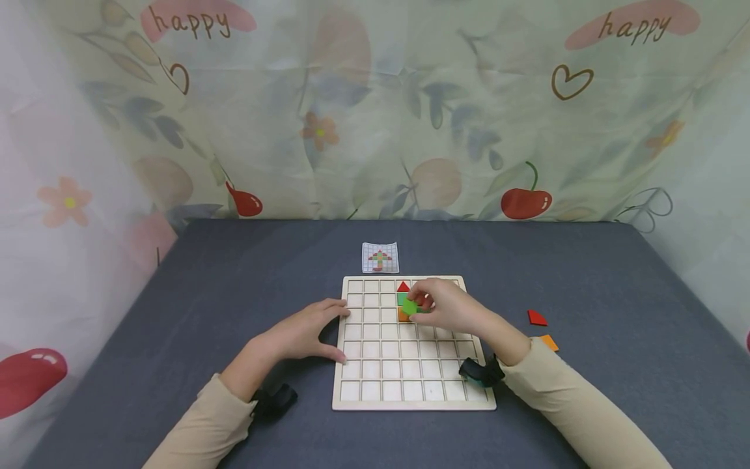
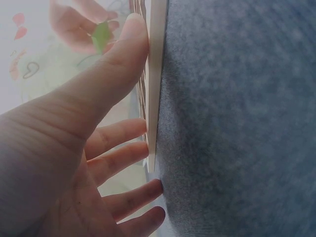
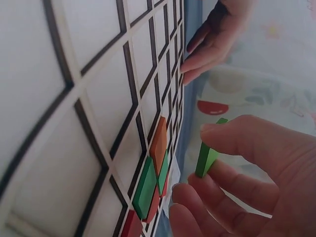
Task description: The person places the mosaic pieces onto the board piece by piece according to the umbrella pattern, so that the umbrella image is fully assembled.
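Green tile is hovering over board, right hand pinching it, orange tile showing at seven o'clock; left hand, spread, touching board's nine-o'clock edge.

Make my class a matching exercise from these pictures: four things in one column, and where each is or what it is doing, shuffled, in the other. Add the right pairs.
Column one
1. Left hand
2. Right hand
3. Picture card
4. Loose red piece

Column two
A. Lies on the dark cloth, to the right of the grid board
B. Pinches a green piece over the grid board
C. Lies just beyond the grid board's far edge
D. Touches the grid board's left edge

Right pairs: 1-D, 2-B, 3-C, 4-A
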Available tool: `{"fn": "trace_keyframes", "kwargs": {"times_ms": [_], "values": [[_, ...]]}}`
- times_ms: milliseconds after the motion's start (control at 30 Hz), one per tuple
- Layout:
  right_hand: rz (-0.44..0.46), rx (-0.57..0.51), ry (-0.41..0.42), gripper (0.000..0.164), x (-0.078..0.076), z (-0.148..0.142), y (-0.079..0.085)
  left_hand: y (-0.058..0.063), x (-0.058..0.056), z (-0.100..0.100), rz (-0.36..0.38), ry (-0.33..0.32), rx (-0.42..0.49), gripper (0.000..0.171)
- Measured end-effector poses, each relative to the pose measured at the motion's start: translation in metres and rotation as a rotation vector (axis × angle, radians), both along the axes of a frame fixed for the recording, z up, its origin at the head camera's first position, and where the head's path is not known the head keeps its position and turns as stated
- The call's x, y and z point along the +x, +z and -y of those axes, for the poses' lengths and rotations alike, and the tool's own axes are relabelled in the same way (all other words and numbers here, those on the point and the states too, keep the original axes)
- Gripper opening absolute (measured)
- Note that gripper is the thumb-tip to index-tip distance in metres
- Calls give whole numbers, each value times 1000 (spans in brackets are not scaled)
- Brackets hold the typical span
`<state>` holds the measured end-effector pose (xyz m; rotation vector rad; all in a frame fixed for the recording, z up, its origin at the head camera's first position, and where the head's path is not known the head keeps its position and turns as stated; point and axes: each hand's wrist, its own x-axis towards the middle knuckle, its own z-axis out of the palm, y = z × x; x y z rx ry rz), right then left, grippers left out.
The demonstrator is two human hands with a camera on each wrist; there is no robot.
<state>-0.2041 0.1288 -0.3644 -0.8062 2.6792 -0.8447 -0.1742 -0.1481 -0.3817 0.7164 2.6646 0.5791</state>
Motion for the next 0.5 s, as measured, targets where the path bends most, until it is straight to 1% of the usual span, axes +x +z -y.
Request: {"fn": "trace_keyframes", "kwargs": {"times_ms": [300,500], "values": [[-61,-3,49,26,-2,12,-3,1,0,0,11,6,1,80],[-61,11,84,25,-4,20,-6,1,0,0,10,4,-1,80]]}}
